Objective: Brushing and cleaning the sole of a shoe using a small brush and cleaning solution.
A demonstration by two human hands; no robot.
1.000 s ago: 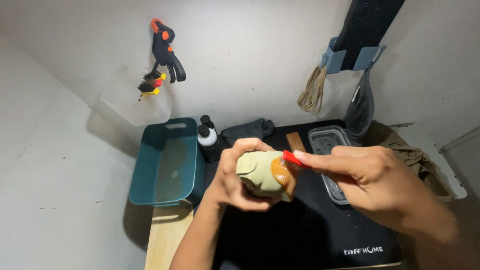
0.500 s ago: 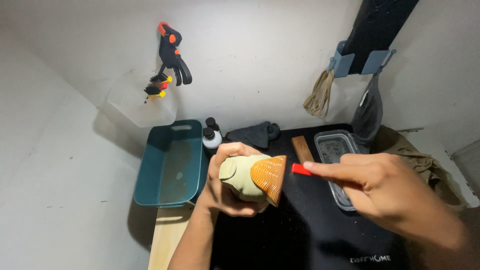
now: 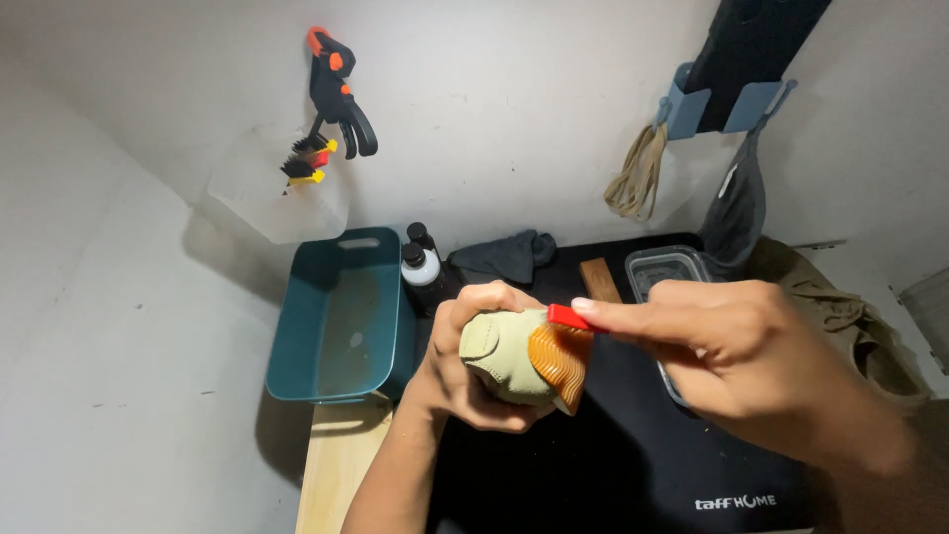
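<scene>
Above a black mat (image 3: 613,465), the left hand (image 3: 465,366) wraps its fingers around a green shoe with an orange sole (image 3: 524,356), the right hand (image 3: 736,346) pinches a red brush handle (image 3: 568,316) against that sole, and farther back a teal tub (image 3: 341,316) and bottles (image 3: 420,267) stand.

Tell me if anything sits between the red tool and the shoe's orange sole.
Nothing visible does. The right hand holds the red tool right at the orange sole of the shoe, which the left hand cups from behind; whether it touches is unclear.
</scene>
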